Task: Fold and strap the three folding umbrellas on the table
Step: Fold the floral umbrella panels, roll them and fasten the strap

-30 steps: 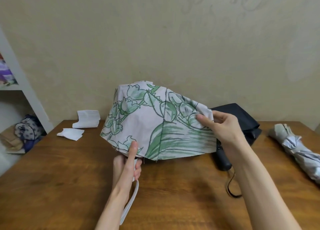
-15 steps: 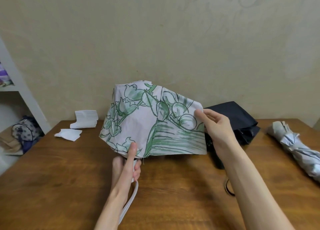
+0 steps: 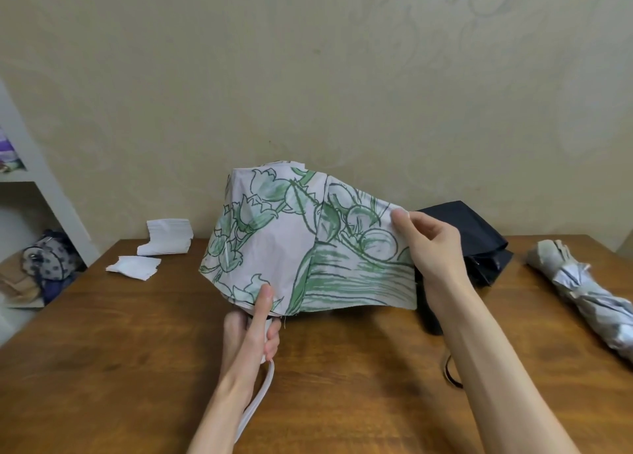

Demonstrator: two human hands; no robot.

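nearest to you, a pale wrist strap [image 3: 255,402] hangs from the handle beside your left forearm, above the wooden table [image 3: 137,368]. your left hand [image 3: 251,327] is wrapped round the white handle of the floral umbrella [image 3: 308,241], fingers curled tight on it and the thumb stretched up onto the lower edge of the canopy. the umbrella is held above the middle of the table, its white fabric with green flowers hanging loose and half spread, not yet folded or strapped. your right hand [image 3: 428,244] pinches the right upper edge of that fabric between thumb and fingers, drawing the panel out to the right.

just behind your right hand lies the black umbrella [image 3: 479,234], its canopy loose on the table, its dark handle [image 3: 433,320] pointing toward you and a thin cord loop [image 3: 450,375] showing beside your right forearm. at the far right of the table the silver umbrella [image 3: 589,292] lies rolled up; whether its strap is closed you cannot tell from here.

at the back left of the table are a stack of white paper [image 3: 168,239] and a smaller white sheet [image 3: 133,267] just in front of it. beyond the left edge stands a white shelf [image 3: 41,193] with a dotted bag [image 3: 48,262] low beside it.
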